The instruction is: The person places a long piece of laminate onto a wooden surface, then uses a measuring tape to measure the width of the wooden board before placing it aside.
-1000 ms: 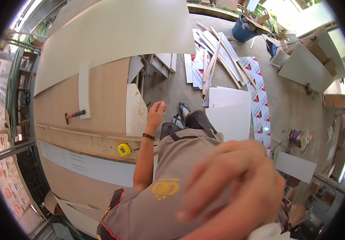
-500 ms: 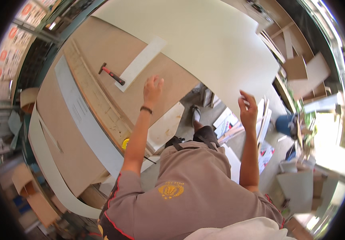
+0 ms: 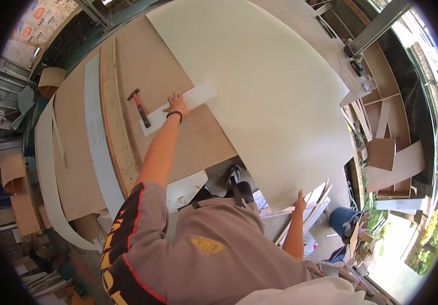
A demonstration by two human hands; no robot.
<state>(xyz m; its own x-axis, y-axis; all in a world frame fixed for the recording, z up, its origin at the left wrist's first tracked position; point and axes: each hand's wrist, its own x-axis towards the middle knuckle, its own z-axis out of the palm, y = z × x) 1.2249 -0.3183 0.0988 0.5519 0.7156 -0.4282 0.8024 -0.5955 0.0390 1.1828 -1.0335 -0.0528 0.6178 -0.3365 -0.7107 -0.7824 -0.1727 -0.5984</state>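
Observation:
My left hand (image 3: 177, 105) lies with spread fingers on a short white strip (image 3: 201, 95). The strip crosses from the brown board (image 3: 198, 140) onto a large cream sheet (image 3: 274, 96). At the sheet's near right edge, my right hand (image 3: 299, 202) grips it with the thumb on top; the fingers beneath are hidden. A hammer (image 3: 140, 108) with a red and black handle rests on the brown board, just left of the strip.
A long wooden batten (image 3: 117, 112) and a pale grey strip (image 3: 99, 137) run along the left. A blue bucket (image 3: 343, 218) stands on the floor at right, among offcuts. Shelf-like wooden frames (image 3: 389, 101) lie at far right.
My left hand has come down onto the white strip. My right hand has lowered to the cream sheet's edge and taken hold of it. The view has shifted.

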